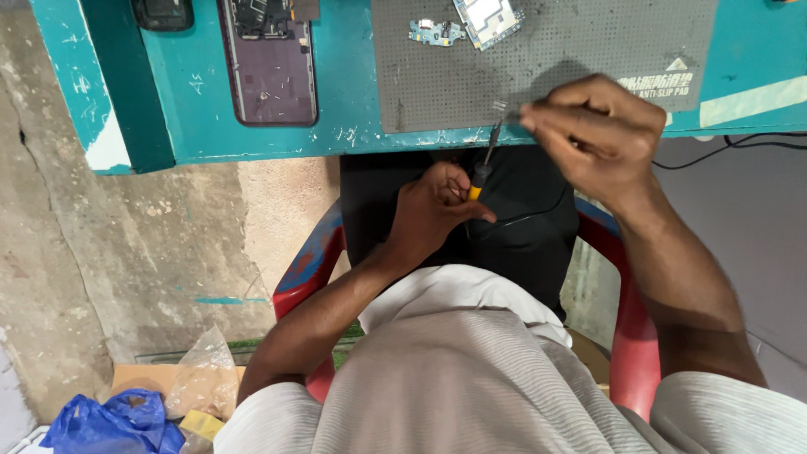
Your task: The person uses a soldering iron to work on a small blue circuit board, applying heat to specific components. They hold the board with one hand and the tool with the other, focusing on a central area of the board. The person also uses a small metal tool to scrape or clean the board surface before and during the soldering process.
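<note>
Screwdriver [485, 164], slim, yellow-collared, in left hand [433, 210].

Left hand [433, 206] grips a soldering iron [485, 161] — right hand [593, 130] pinches something tiny by its tip, over the grey mat [546, 50].

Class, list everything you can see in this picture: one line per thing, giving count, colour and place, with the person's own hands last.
workbench: one, teal, across the top
anti-slip mat: one, grey, on the bench at right
opened phone: one, dark, on the bench at left
circuit boards: two, bluish, at the mat's top edge
chair: one, red, under the person
plastic bag: one, blue, on the floor at bottom left
soldering iron: one, black with yellow band, in the left hand
left hand: gripping the iron's handle
right hand: fingers pinched at the mat's edge, contents hidden
</note>
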